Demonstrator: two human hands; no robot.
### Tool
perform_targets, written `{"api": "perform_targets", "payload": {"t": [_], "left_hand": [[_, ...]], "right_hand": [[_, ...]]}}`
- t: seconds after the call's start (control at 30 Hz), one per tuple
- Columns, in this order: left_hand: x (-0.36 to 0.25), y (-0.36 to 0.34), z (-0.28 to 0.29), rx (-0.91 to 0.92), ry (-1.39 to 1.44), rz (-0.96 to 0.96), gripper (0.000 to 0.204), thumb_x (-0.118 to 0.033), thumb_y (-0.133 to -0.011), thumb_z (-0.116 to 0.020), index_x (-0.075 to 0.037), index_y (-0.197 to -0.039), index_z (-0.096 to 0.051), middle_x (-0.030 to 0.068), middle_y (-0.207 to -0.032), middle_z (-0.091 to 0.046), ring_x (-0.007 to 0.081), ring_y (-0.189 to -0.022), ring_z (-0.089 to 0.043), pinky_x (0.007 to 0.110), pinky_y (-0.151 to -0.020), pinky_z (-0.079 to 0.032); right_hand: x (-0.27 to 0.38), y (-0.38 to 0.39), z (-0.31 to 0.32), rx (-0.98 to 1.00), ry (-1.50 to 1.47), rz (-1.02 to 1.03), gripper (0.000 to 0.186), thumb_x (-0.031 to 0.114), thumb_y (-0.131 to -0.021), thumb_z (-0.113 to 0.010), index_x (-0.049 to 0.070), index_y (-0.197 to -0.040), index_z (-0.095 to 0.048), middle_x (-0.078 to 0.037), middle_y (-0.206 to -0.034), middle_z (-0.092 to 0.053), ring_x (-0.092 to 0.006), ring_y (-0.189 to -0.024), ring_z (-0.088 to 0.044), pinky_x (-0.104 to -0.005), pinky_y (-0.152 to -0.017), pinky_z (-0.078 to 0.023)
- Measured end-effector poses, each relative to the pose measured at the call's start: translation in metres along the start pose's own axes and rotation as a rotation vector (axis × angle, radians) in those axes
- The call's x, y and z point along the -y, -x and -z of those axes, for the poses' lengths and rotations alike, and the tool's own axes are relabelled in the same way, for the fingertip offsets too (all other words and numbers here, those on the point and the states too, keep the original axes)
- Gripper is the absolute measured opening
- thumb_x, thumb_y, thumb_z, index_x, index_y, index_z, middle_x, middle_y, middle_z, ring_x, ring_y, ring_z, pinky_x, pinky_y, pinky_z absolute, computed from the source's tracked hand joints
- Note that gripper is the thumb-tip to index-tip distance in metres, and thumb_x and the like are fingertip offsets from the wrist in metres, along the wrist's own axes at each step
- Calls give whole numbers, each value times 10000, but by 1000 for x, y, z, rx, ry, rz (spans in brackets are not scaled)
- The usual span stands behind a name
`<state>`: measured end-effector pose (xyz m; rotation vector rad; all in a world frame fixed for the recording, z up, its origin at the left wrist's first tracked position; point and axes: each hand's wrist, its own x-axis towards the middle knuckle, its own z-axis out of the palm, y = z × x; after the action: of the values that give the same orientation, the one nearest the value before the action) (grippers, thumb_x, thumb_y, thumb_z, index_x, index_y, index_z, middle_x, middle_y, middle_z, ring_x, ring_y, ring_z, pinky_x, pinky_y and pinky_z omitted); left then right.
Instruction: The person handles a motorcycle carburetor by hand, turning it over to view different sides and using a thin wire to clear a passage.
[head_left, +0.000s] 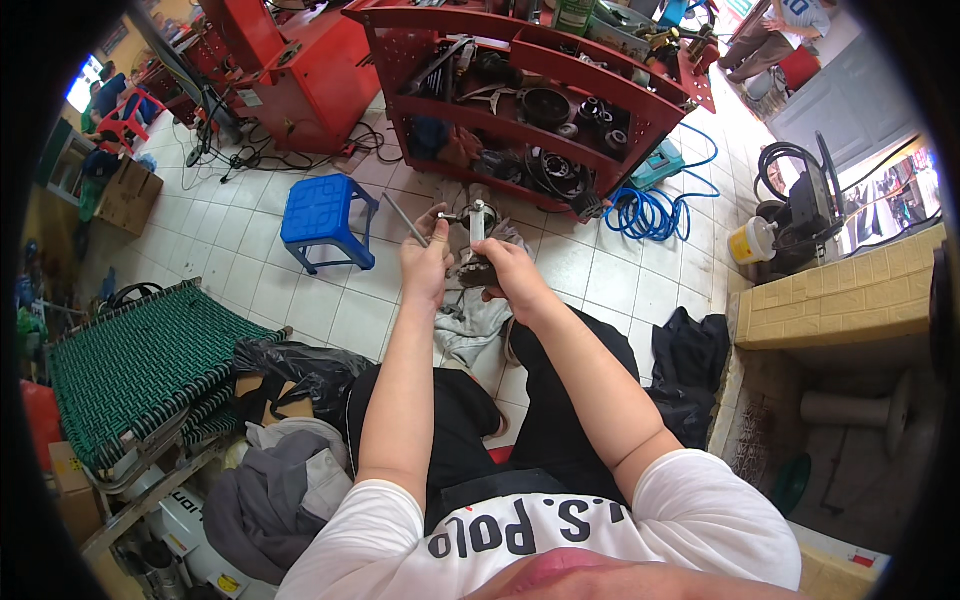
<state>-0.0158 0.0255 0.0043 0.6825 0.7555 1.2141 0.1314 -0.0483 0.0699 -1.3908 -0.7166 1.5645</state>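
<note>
The left hand [425, 265] is partly curling, with a thin grey rod [402, 216] lying against it and pointing up and to the left. Its fingertips are reaching close to a small shiny fitting [443, 215]; whether they are gripping it cannot be told. The right hand [508, 270] is closing on the lower end of a silver metal part [478, 222], which is standing lengthwise between the hands, in front of the seated person. A dark piece [477, 274] is showing just below the right thumb; its attachment cannot be told. Grey cloth [467, 328] is lying on the tiled floor [612, 268] below the hands. A red tool cart [572, 62] is standing ahead, holding assorted parts. A blue stool [322, 208] is standing left of the hands, and a coiled blue hose [640, 216] is lying to the right.
</note>
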Motion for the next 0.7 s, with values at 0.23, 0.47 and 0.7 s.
{"api": "perform_targets", "payload": {"t": [0.23,0.47,0.7], "left_hand": [[10,-4,3,-104,-295,-96,277,-283,-1033,-726,-70,-1198,-662,15,-954,-708,76,-683,-548,237,-593,-412],[18,-3,2,-130,-522,-320,229,-297,-1082,-632,-68,-1071,-633,54,-904,-708,172,-849,-678,347,-790,-519],[14,2,-2,-188,-800,-381,333,-373,-1109,-556,-52,-1051,-622,59,-798,-660,176,-763,-644,351,-712,-506]], "right_hand": [[0,0,1,-24,21,18,386,405,-954,-686,35,-1061,-688,-25,-868,-658,-126,-705,-595,-309,-572,-485],[1,1,1,-37,227,43,400,410,-936,-717,24,-1033,-676,-29,-859,-635,-123,-722,-569,-309,-595,-481],[2,2,1,-29,244,42,400,416,-933,-717,27,-1019,-679,-19,-840,-619,-121,-729,-568,-312,-593,-484]]}}
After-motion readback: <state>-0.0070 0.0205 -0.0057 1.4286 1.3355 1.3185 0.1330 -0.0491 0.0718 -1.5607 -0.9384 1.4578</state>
